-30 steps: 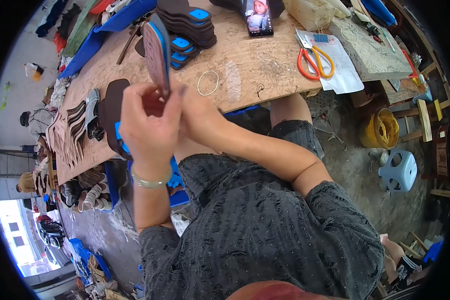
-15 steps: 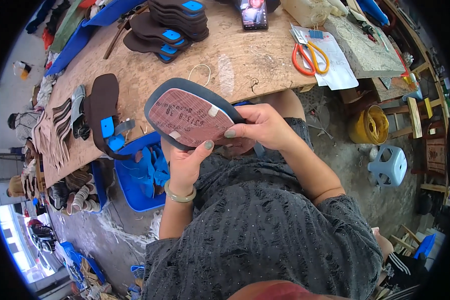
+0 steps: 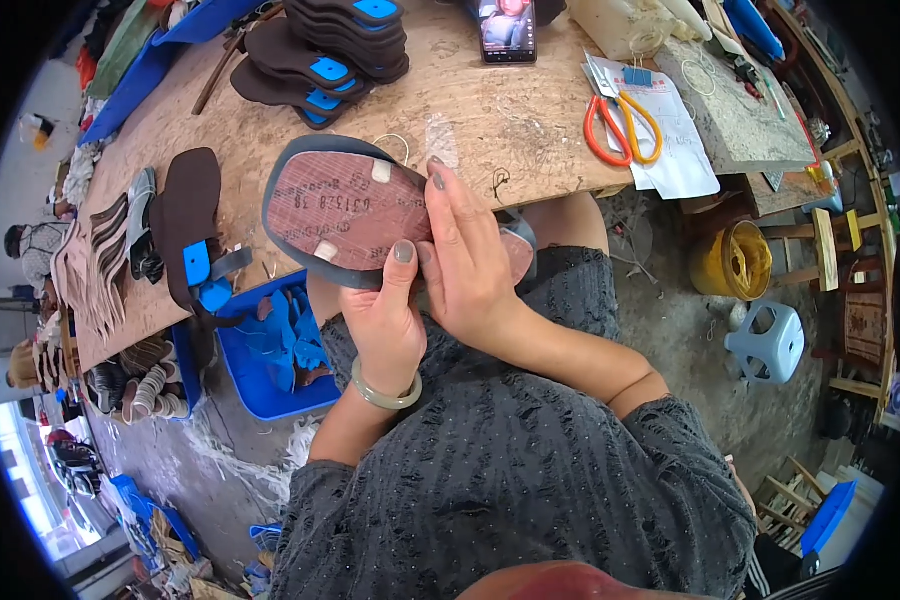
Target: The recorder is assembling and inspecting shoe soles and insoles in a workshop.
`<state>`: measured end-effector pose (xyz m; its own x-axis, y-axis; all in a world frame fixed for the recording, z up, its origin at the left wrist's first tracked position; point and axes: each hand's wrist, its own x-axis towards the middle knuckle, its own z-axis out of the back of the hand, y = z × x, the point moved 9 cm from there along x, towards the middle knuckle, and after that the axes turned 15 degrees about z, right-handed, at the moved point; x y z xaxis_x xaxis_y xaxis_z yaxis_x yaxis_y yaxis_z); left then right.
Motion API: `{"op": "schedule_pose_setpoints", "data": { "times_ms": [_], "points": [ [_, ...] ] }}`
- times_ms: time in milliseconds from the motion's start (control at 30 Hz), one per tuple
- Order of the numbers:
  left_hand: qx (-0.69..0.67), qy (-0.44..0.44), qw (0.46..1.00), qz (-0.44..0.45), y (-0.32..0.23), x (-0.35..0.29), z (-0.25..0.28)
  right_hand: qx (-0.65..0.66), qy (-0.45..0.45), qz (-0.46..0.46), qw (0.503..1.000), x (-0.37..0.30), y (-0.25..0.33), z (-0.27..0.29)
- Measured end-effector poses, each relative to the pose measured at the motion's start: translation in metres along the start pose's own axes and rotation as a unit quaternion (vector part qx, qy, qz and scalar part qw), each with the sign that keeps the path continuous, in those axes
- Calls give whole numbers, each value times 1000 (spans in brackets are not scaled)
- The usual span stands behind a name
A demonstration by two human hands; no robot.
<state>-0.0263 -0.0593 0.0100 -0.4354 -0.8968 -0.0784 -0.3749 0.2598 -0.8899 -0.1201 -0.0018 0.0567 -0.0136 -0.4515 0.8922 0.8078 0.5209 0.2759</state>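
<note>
A shoe insole (image 3: 315, 200) is held above my lap, its reddish-brown printed underside facing up. A dark padded rim runs round it, and two small cream patches sit near its edges. My left hand (image 3: 382, 330) grips its lower edge, thumb on top and the other fingers hidden beneath. My right hand (image 3: 472, 265) lies across the middle of the insole with its fingers stretched out, pressed flat against the surface. The other end of the insole shows to the right, beyond this hand.
On the wooden table (image 3: 530, 120) lie stacked dark insoles (image 3: 355, 45) with blue patches, a phone (image 3: 507, 30), scissors (image 3: 622, 130) on paper and another dark insole (image 3: 192, 190). A blue bin (image 3: 270, 400) of scraps stands below; a yellow bucket (image 3: 715, 262) and stool (image 3: 770, 343) are right.
My right hand has let go of the insole's right edge and now lies flat across its underside. The insole has shifted slightly left, still in my left hand.
</note>
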Motion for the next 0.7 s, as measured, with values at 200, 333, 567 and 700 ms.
{"op": "schedule_pose_setpoints", "data": {
  "times_ms": [200,333,567,700],
  "points": [
    [-49,-42,998,28,10,11,19,-29,145,12,989,-22,11,-27],
    [-26,-55,998,30,-2,22,39,185,186,26,965,-18,31,-11],
    [56,116,991,19,-19,15,36,440,220,-329,806,-36,-53,-10],
    [74,146,984,73,-18,14,25,309,172,-210,911,-32,-33,-7]
  ]
}}
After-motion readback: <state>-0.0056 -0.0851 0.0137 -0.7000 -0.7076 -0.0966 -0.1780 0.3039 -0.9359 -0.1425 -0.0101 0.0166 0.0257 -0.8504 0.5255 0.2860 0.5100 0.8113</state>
